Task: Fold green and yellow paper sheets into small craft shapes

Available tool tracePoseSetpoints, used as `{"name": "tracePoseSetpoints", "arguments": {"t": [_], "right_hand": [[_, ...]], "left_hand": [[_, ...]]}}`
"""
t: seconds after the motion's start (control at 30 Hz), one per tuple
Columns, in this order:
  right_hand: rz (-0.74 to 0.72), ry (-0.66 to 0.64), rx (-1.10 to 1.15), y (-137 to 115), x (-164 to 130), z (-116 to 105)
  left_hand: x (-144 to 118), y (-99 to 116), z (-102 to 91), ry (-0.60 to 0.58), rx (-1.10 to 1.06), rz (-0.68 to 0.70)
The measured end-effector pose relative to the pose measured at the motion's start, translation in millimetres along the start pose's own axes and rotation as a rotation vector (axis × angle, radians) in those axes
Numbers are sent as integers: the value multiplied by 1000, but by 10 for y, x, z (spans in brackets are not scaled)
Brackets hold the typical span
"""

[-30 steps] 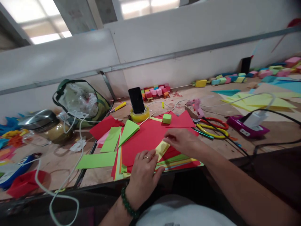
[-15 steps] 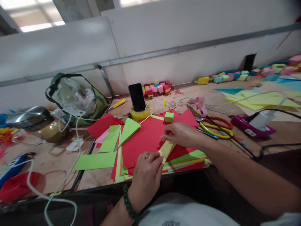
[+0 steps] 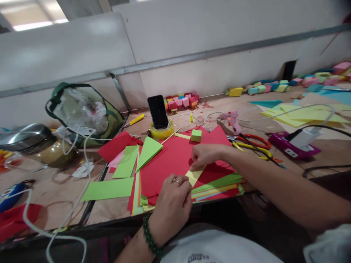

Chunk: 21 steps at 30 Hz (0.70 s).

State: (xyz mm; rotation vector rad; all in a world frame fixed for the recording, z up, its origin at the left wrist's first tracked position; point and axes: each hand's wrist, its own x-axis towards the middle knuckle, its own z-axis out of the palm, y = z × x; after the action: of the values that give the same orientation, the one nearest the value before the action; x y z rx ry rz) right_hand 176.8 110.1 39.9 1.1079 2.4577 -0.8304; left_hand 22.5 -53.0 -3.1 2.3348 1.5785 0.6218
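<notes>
I see the tabletop (image 3: 246, 109) running wide from left to far right, brown and littered with paper. On its near middle lies a stack of coloured paper sheets (image 3: 170, 160), red on top, with green and yellow edges showing at the near right. At the far left sits a green mesh bag (image 3: 82, 113) holding white plastic, and a white cable (image 3: 79, 171) trails from it toward the near edge. Left of the stack lie loose green paper pieces (image 3: 109, 188). To the right, a purple power strip (image 3: 293, 148) sits near red and yellow scissors (image 3: 252, 144) and a pink glue gun (image 3: 231, 120). A black phone (image 3: 158, 111) stands upright in a yellow tape roll (image 3: 161, 133), far of the stack; coloured paper cubes (image 3: 182, 101) line the wall behind it. A small green cube (image 3: 196, 135) rests on the red sheet.

My left hand (image 3: 172, 204), with a ring and a green bead bracelet, has its grip closed on the near end of a yellow paper strip (image 3: 195, 174). My right hand (image 3: 205, 155) pinches the strip's far end, fingers together on it. The strip lies slanted on the red sheet, between both hands.
</notes>
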Motion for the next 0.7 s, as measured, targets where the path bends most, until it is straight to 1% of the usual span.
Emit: {"name": "tracePoseSetpoints", "arguments": {"t": [0.1,0.17,0.37,0.43,0.6,0.7], "right_hand": [[3,-38,21,124,9,-58],[12,-45,16,125,7,-66],[30,41,-49,-122,31,22],[29,44,-43,-127,24,24],[82,92,-18,119,-14,-40],[111,188,-21,225,-66,-38]], "left_hand": [[11,-22,0,13,-48,-5],[27,-32,-10,8,-49,7],[57,-33,-49,-32,4,17],[43,-29,-47,-38,27,16],[17,-25,-37,-24,53,37],[27,-26,-62,-16,75,41]]}}
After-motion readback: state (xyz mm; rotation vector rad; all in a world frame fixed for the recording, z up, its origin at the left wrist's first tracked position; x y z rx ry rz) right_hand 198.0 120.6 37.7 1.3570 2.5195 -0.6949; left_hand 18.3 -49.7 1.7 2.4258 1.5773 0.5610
